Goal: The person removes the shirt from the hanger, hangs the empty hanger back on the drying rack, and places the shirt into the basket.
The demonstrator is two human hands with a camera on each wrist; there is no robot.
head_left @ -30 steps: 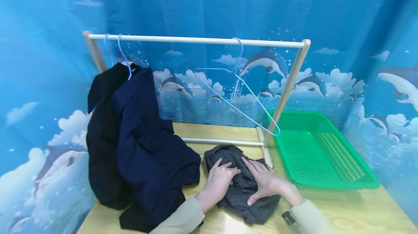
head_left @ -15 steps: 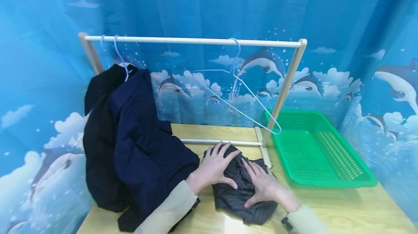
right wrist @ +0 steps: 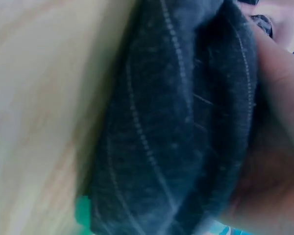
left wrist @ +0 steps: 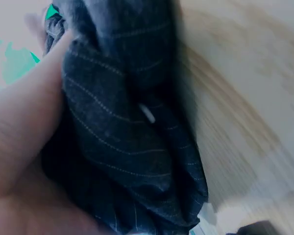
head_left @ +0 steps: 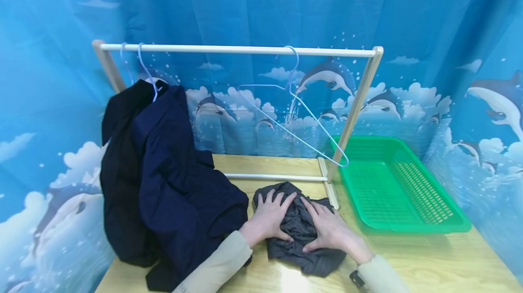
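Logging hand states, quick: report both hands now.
Left hand: open, fingers spread, pressing the grey striped garment.
Right hand: open, resting flat on the same garment.

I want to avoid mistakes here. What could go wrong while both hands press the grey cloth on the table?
The grey cloth is bunched under the left hand and right hand, so creases may get pressed in. The navy garment lies very near and could be dragged along. The rack's foot is also close and might get bumped.

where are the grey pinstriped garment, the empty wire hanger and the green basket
grey pinstriped garment (head_left: pixel 300 227): head view, bunched middle between the hands
empty wire hanger (head_left: pixel 292 118): head view, its slanting lower wire
green basket (head_left: pixel 412 228): head view, near front rim
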